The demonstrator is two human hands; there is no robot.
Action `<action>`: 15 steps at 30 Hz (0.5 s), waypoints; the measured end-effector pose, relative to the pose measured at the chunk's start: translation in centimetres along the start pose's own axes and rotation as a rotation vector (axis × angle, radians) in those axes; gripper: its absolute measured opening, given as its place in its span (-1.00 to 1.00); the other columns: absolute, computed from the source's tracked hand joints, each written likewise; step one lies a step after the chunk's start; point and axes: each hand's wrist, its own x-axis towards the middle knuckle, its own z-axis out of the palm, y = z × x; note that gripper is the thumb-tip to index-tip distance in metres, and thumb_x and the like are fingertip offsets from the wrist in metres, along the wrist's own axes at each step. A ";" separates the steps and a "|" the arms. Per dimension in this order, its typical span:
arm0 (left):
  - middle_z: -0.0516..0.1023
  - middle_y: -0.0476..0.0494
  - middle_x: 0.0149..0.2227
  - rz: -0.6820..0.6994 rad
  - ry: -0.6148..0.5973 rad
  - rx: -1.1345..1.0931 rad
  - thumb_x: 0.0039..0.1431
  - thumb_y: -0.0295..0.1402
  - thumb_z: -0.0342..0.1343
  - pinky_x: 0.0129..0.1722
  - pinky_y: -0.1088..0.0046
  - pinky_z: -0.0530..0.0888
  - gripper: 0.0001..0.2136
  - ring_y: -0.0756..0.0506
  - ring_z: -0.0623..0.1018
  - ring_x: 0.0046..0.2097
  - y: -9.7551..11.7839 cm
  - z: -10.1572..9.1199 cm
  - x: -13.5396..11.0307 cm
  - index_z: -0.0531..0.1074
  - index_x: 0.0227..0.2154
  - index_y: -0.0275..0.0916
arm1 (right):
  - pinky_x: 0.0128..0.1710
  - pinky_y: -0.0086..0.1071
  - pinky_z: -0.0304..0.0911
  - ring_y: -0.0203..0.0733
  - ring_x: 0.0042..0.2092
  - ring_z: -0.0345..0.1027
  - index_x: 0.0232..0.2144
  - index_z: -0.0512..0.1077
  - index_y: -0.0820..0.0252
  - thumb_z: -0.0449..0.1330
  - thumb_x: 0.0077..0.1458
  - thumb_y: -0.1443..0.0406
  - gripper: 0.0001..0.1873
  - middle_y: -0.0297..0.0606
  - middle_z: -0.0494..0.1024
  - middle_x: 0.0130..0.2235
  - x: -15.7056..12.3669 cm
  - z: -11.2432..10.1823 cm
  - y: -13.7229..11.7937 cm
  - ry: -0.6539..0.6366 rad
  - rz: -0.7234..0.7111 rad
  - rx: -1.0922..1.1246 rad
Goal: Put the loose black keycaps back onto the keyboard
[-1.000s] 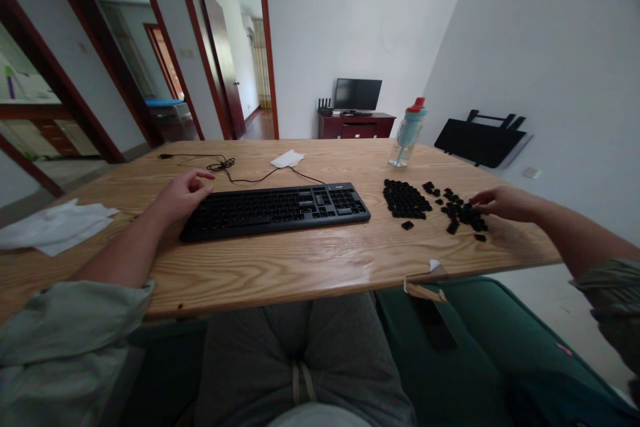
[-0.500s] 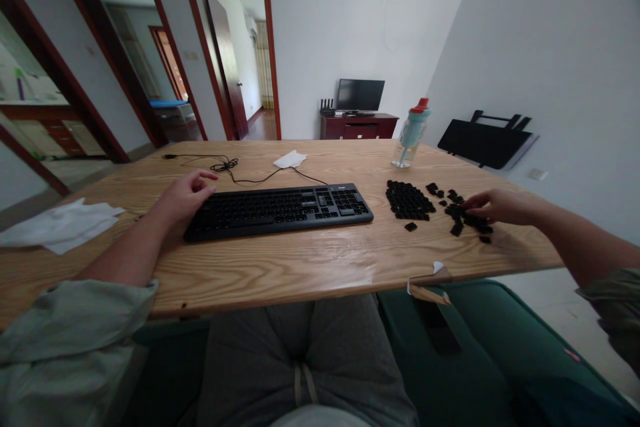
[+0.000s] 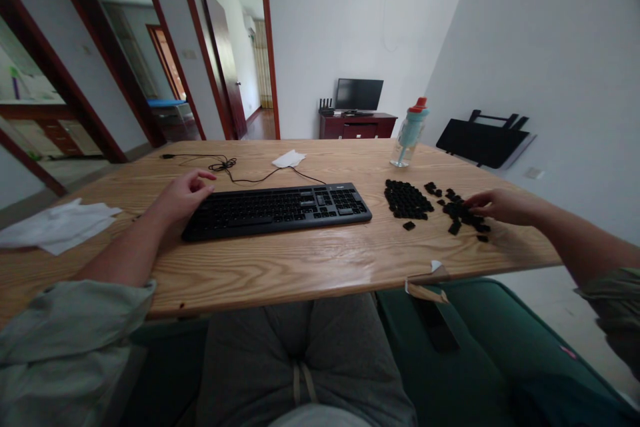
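A black keyboard [image 3: 277,210] lies across the middle of the wooden table [image 3: 300,260]. My left hand [image 3: 183,195] rests at the keyboard's left end, fingers loosely curled, holding nothing. To the right lie a tidy block of black keycaps [image 3: 406,200] and a loose scatter of keycaps [image 3: 463,213]. My right hand [image 3: 497,205] sits on the scattered keycaps with its fingers curled down over them; whether a cap is pinched between them is hidden.
A teal water bottle with a red cap [image 3: 409,133] stands behind the keycaps. The keyboard cable [image 3: 225,165] and a white tissue [image 3: 287,159] lie at the back, white paper [image 3: 57,225] at the far left. Peeling tape [image 3: 425,280] hangs off the front edge.
My right hand has shifted slightly left over the scattered keycaps. The left hand and keyboard stay put.
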 end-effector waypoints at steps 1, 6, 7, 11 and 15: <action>0.28 0.09 -0.56 -0.006 0.000 0.000 0.07 -0.11 0.08 -0.44 0.46 0.21 -0.56 -0.02 0.28 -0.50 0.1 0.0 0.0 0.44 -0.06 -0.28 | -0.20 -0.25 0.39 0.01 -0.18 0.54 -0.14 0.62 0.20 0.16 0.07 0.21 -0.64 -0.11 0.68 -0.15 0.0 -0.1 -0.2 0.010 -0.002 -0.030; 0.31 0.06 -0.55 -0.033 -0.017 0.001 0.05 -0.09 0.09 -0.41 0.44 0.24 -0.55 -0.04 0.32 -0.47 0.0 0.0 0.1 0.43 -0.07 -0.28 | -0.17 -0.21 0.34 0.04 -0.19 0.52 -0.16 0.63 0.18 0.13 0.12 0.11 -0.61 -0.13 0.69 -0.19 0.3 -0.2 -1.3 0.018 0.005 -0.122; 0.32 0.06 -0.55 -0.033 -0.018 -0.003 0.05 -0.09 0.09 -0.40 0.44 0.25 -0.55 -0.05 0.33 -0.47 -0.1 0.0 0.1 0.43 -0.07 -0.28 | -0.17 -0.19 0.33 0.04 -0.21 0.52 -0.17 0.63 0.18 0.13 0.12 0.09 -0.60 -0.13 0.69 -0.21 0.4 -0.1 -1.3 0.029 0.005 -0.131; 0.31 0.06 -0.54 -0.027 -0.012 -0.019 0.05 -0.08 0.09 -0.40 0.44 0.25 -0.55 -0.04 0.33 -0.47 -0.3 0.1 0.1 0.43 -0.07 -0.27 | -0.21 -0.22 0.34 0.03 -0.24 0.51 -0.23 0.63 0.17 0.15 0.07 0.13 -0.65 -0.14 0.69 -0.25 0.8 0.3 -1.0 0.056 -0.001 -0.105; 0.28 0.08 -0.56 -0.030 -0.017 -0.010 0.05 -0.09 0.08 -0.42 0.45 0.23 -0.55 -0.03 0.30 -0.49 0.0 0.0 0.1 0.43 -0.07 -0.28 | -0.25 -0.25 0.36 0.01 -0.25 0.52 -0.26 0.62 0.18 0.16 0.07 0.11 -0.65 -0.12 0.69 -0.25 1.0 0.7 -0.5 0.058 -0.013 -0.072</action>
